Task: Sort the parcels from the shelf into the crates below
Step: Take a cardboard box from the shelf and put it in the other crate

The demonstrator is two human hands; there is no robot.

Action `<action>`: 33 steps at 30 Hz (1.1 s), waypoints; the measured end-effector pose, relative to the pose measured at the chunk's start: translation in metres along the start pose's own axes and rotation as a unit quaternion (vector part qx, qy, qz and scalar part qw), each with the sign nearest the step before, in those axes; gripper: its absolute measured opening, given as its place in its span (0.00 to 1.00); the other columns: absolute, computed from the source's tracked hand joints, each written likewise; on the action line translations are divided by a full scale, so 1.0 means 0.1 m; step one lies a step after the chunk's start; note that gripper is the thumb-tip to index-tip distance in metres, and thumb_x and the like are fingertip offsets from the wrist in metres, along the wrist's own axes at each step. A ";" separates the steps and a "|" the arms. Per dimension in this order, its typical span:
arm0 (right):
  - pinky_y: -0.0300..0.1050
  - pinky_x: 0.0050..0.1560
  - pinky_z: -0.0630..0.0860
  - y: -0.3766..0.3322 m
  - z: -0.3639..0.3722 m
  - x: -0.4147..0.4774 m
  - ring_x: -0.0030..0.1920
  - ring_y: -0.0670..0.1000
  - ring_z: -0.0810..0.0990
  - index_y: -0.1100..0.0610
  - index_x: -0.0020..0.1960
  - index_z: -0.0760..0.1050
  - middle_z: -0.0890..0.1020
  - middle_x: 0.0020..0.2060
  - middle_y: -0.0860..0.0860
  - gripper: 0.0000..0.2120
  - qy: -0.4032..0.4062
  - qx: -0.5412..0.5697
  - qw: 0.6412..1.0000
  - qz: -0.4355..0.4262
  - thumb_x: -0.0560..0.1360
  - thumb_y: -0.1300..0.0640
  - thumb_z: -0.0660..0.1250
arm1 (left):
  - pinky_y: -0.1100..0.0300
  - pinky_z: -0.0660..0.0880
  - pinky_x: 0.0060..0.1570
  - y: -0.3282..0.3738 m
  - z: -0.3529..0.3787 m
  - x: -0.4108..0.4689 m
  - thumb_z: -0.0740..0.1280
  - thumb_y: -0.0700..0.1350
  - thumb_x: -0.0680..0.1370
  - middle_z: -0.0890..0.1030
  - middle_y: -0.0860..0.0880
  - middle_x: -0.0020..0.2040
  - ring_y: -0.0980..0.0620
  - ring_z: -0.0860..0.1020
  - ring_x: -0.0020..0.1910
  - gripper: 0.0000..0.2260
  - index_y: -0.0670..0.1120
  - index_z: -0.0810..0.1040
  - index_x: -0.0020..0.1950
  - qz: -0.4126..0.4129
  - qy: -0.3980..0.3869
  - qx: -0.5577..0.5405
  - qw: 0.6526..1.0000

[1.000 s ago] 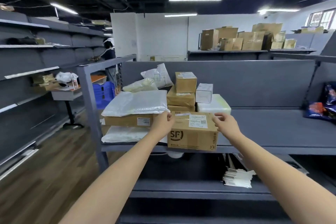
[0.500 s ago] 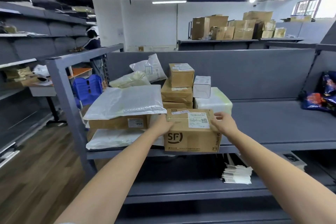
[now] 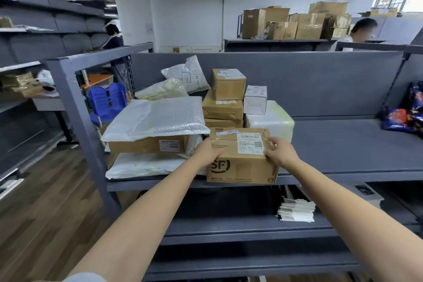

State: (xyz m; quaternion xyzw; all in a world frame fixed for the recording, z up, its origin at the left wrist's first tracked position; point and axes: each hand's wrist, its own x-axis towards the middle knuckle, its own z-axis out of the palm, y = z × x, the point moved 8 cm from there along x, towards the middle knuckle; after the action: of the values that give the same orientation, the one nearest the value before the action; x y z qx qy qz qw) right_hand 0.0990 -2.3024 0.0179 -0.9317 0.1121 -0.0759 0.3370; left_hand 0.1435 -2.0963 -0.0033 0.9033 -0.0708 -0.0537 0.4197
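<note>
SF box on grey storeroom shelf

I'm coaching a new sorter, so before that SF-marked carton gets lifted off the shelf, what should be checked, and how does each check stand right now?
1. Left hand grips the brown cardboard SF box at its left top edge: ok.
2. Right hand holds its right top corner: ok.
3. Nothing stacked on the box: ok.
4. White plastic mailer corner clear of the box: cannot tell.
5. Box sits at the grey shelf front edge, path toward the person free: ok.
6. Target crate located: cannot tell, none in view.
</note>
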 end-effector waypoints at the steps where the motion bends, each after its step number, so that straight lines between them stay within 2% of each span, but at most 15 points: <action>1: 0.45 0.61 0.70 0.00 0.00 -0.01 0.66 0.57 0.73 0.59 0.73 0.63 0.72 0.68 0.57 0.25 0.001 -0.002 1.000 -0.001 0.77 0.62 0.62 | 0.51 0.71 0.66 -0.03 0.00 0.01 0.66 0.45 0.77 0.77 0.46 0.64 0.45 0.75 0.64 0.17 0.45 0.73 0.66 -0.001 0.001 -0.004 1.000; 7: 0.47 0.61 0.70 0.01 0.01 -0.07 0.66 0.59 0.72 0.59 0.72 0.64 0.73 0.68 0.58 0.24 -0.002 0.006 1.000 0.005 0.77 0.62 0.62 | 0.49 0.72 0.64 -0.03 0.00 -0.03 0.67 0.44 0.76 0.78 0.46 0.62 0.46 0.76 0.62 0.17 0.45 0.73 0.65 0.010 0.012 -0.018 1.000; 10: 0.47 0.61 0.69 0.05 0.04 -0.10 0.67 0.59 0.71 0.63 0.71 0.65 0.72 0.68 0.59 0.22 -0.009 0.033 0.999 0.017 0.78 0.63 0.62 | 0.48 0.72 0.64 -0.05 0.01 -0.05 0.67 0.43 0.76 0.78 0.46 0.63 0.46 0.76 0.63 0.17 0.45 0.73 0.65 0.012 0.013 -0.019 1.000; 13: 0.49 0.63 0.69 0.16 0.06 -0.11 0.67 0.59 0.71 0.62 0.74 0.59 0.70 0.69 0.59 0.27 -0.023 0.092 0.994 0.050 0.77 0.61 0.63 | 0.47 0.71 0.65 -0.10 0.01 -0.02 0.70 0.45 0.74 0.78 0.46 0.63 0.45 0.75 0.64 0.20 0.45 0.72 0.65 0.001 0.024 -0.021 1.000; 16: 0.51 0.62 0.73 0.27 0.05 -0.12 0.65 0.59 0.72 0.62 0.76 0.53 0.70 0.68 0.60 0.33 -0.035 0.152 0.984 0.084 0.76 0.62 0.65 | 0.47 0.72 0.64 -0.05 -0.04 -0.10 0.72 0.43 0.72 0.78 0.44 0.61 0.44 0.76 0.62 0.16 0.47 0.71 0.56 -0.006 0.031 -0.026 0.999; 18: 0.48 0.51 0.78 0.31 0.07 -0.16 0.58 0.58 0.76 0.62 0.74 0.58 0.73 0.65 0.60 0.31 -0.046 0.175 0.979 0.093 0.74 0.65 0.65 | 0.47 0.72 0.64 -0.04 -0.03 -0.13 0.73 0.43 0.70 0.79 0.44 0.61 0.44 0.76 0.62 0.18 0.47 0.71 0.56 -0.003 0.030 -0.020 0.999; 20: 0.40 0.38 0.75 0.33 0.10 -0.21 0.51 0.55 0.75 0.62 0.72 0.62 0.76 0.60 0.59 0.28 -0.049 0.196 0.975 0.093 0.74 0.69 0.65 | 0.47 0.71 0.65 -0.08 0.01 -0.15 0.76 0.45 0.65 0.79 0.44 0.60 0.45 0.75 0.62 0.25 0.46 0.72 0.59 0.006 0.029 -0.018 0.999; 24: 0.38 0.32 0.71 0.36 0.10 -0.30 0.50 0.54 0.74 0.61 0.70 0.65 0.75 0.62 0.59 0.26 -0.034 0.217 0.972 0.084 0.73 0.69 0.65 | 0.46 0.72 0.64 -0.14 0.08 -0.24 0.74 0.46 0.62 0.80 0.45 0.58 0.44 0.74 0.62 0.25 0.47 0.75 0.59 0.029 0.029 -0.007 0.999; 27: 0.39 0.32 0.72 0.37 0.07 -0.42 0.51 0.54 0.75 0.59 0.69 0.67 0.76 0.59 0.56 0.25 -0.033 0.232 0.970 0.067 0.73 0.68 0.65 | 0.48 0.71 0.65 -0.12 0.03 -0.44 0.74 0.48 0.65 0.76 0.44 0.60 0.44 0.73 0.63 0.25 0.47 0.75 0.61 0.029 0.053 -0.025 0.998; 30: 0.42 0.39 0.76 0.36 0.02 -0.60 0.49 0.54 0.76 0.57 0.68 0.68 0.77 0.60 0.58 0.24 -0.033 0.242 0.969 0.043 0.74 0.68 0.64 | 0.51 0.70 0.66 -0.15 0.00 -0.64 0.73 0.43 0.71 0.70 0.42 0.65 0.45 0.71 0.65 0.25 0.44 0.70 0.66 0.015 0.076 -0.041 0.996; 33: 0.45 0.45 0.77 0.30 0.00 -0.84 0.48 0.53 0.77 0.56 0.69 0.68 0.78 0.60 0.57 0.24 -0.046 0.257 0.965 0.020 0.74 0.68 0.63 | 0.54 0.71 0.63 -0.17 -0.01 -0.90 0.71 0.41 0.73 0.73 0.43 0.64 0.45 0.73 0.63 0.25 0.43 0.68 0.68 0.013 0.091 -0.068 0.993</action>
State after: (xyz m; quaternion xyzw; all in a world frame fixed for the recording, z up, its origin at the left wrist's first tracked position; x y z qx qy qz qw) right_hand 0.0137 -2.3031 -0.0075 -0.8140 0.0917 -0.0528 0.5711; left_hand 0.0565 -2.0689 -0.0127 0.8730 -0.0402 0.0293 0.4852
